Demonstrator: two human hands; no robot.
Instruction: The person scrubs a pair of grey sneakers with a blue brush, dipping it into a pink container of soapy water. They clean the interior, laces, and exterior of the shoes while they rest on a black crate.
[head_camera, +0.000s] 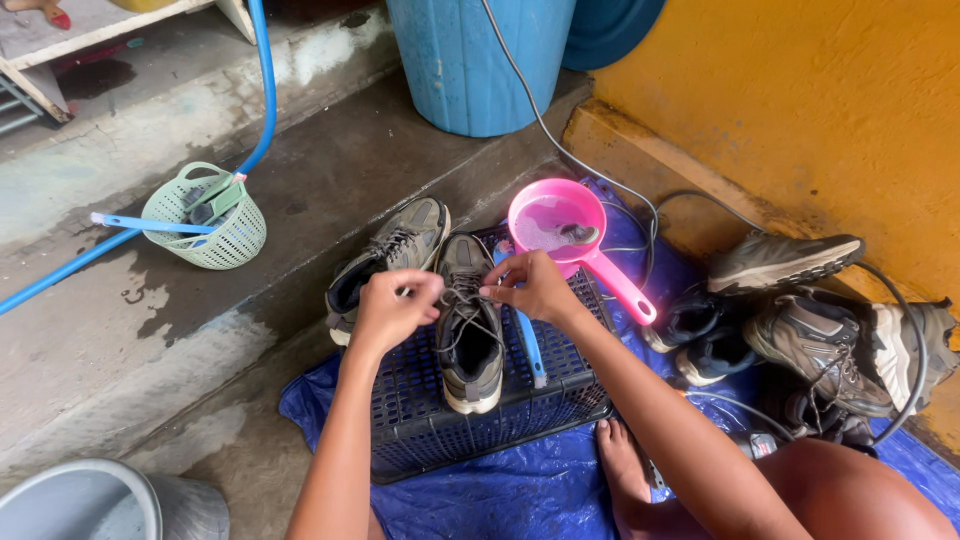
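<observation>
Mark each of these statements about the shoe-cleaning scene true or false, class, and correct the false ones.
1. Both hands, left hand and right hand, are at the laces of the grey shoe. True.
2. That shoe rests on a red bucket. False: it rests on an upturned dark crate.
3. The pink scoop lies beyond the crate. True.
4. The green basket stands on the blue tarp. False: it stands on wet concrete, off to the left.
5. More shoes are heaped by the yellow wall. True.
</observation>
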